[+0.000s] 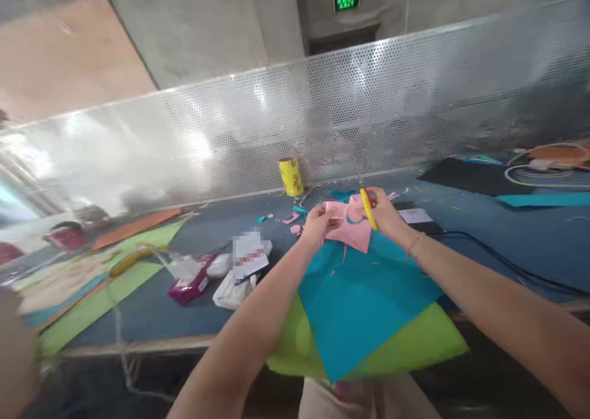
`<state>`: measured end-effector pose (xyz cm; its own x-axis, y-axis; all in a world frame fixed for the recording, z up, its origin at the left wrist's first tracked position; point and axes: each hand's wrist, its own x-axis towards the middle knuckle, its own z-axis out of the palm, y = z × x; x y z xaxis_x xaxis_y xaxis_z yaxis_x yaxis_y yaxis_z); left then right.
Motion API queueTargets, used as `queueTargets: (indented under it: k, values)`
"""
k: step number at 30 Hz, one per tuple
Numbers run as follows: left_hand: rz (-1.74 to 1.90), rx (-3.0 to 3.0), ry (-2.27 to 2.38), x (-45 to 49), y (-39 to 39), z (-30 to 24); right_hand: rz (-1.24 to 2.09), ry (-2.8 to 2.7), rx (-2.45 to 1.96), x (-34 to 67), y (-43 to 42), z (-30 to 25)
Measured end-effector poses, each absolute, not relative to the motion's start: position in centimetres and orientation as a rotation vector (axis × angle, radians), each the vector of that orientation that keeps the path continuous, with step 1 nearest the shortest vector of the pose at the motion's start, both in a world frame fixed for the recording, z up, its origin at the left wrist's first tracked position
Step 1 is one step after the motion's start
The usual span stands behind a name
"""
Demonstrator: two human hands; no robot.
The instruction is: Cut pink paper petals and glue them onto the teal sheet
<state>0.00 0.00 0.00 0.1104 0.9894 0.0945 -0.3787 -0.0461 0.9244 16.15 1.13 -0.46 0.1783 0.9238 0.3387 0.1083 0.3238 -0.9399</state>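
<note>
My left hand (318,225) pinches the left edge of a pink sheet (353,238), which has a rounded cut-out shape near its top. In my right hand (385,213) is a pair of scissors with yellow handles (369,210). Their blades point up and away, beyond the pink sheet. Beneath both hands lies a large blue sheet (364,302), its corner hanging over the table's front edge. A lime green sheet (424,339) shows under it. Small pink and blue scraps (295,229) lie just past my left hand.
A yellow can (291,177) stands by the perforated metal screen (221,130). Left are a magenta tissue pack (188,287), a white pouch (233,293) and green sheets (101,308). On the right are a black sheet (470,176), a blue strip (544,200) and a black cable (502,256).
</note>
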Motion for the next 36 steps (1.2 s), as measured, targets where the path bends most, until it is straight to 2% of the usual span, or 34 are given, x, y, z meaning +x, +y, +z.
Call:
queueTargets:
  k: [10,15,21,28,36]
  values:
    - [1.354,0.915,0.624,-0.1,-0.3,0.4,0.831,-1.417,-1.137,16.3,1.6,-2.0]
    - [1.411,1.084,0.772,-0.2,0.1,-0.1,0.618,-1.571,-1.327,16.6,1.9,-2.3]
    - [1.555,1.056,0.799,-0.4,1.1,-0.4,0.47,-1.711,-1.13,16.7,1.8,-2.2]
    - [1.631,0.965,0.705,-0.8,0.9,0.7,0.684,-1.71,-1.008,15.7,1.7,-2.6]
    - [1.62,0.981,0.826,-0.4,0.1,1.0,0.792,-1.729,-0.963,14.6,1.3,-3.2]
